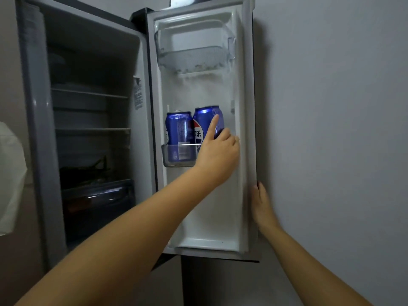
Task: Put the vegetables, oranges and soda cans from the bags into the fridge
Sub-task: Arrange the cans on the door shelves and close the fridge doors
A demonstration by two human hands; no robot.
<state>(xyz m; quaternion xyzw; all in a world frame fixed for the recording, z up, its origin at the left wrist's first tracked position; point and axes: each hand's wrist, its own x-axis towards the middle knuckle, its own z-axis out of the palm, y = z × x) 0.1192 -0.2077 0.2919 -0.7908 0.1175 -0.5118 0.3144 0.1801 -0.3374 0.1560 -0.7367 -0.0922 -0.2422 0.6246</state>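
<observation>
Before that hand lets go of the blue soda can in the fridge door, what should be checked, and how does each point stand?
1. Fridge door held open: ok. The right hand grips the edge of the white fridge door.
2. Grip on the tilted blue soda can: ok. The left hand wraps it.
3. Can upright: not ok. It leans toward the upright blue soda can beside it.
4. Can seated in the clear plastic door shelf: cannot tell, the hand hides its base.
5. Room on the shelf to the right: cannot tell, hidden by the hand.
</observation>
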